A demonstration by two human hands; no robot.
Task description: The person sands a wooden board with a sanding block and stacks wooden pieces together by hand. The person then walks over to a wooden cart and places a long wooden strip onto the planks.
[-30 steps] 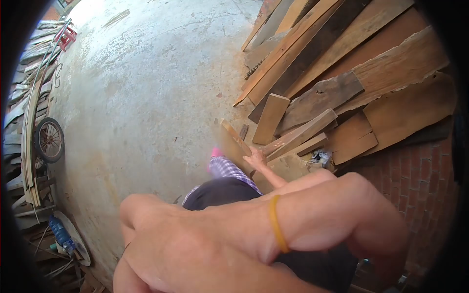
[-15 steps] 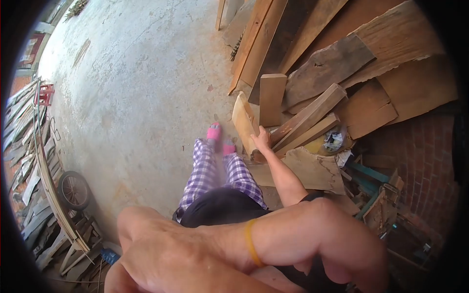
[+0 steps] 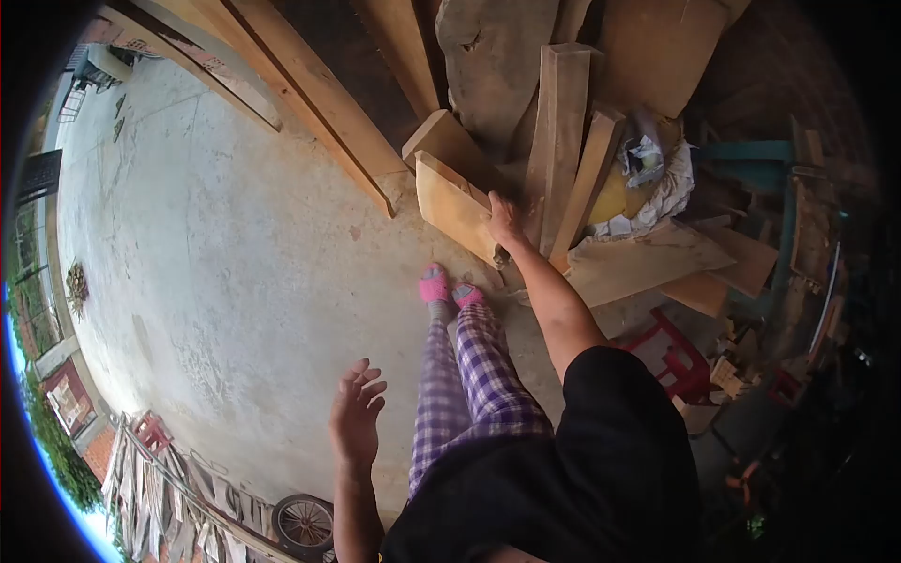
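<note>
My right hand [image 3: 507, 222] is closed on the right edge of a short, thick wooden board [image 3: 454, 205], which is tilted low over the concrete floor in front of my feet. Another wooden block [image 3: 452, 145] stands right behind that board. To the left of my legs, my left hand [image 3: 357, 403] hangs in the air with its fingers apart and slightly bent, holding nothing. Beside my right hand, two long squared timbers [image 3: 557, 141] lean among the other wood.
Long planks [image 3: 310, 103] and a dark slab [image 3: 488, 66] lean at the top. A yellow-and-white sack [image 3: 648, 192], a flat wood sheet [image 3: 638, 267] and a red plastic stool [image 3: 668, 352] are on the right. A spoked wheel [image 3: 303, 523] lies near stacked slats, lower left.
My left arm, earlier raised across the view close to the camera, is now down at my left with its hand showing. My view has turned; the right hand still holds the board.
</note>
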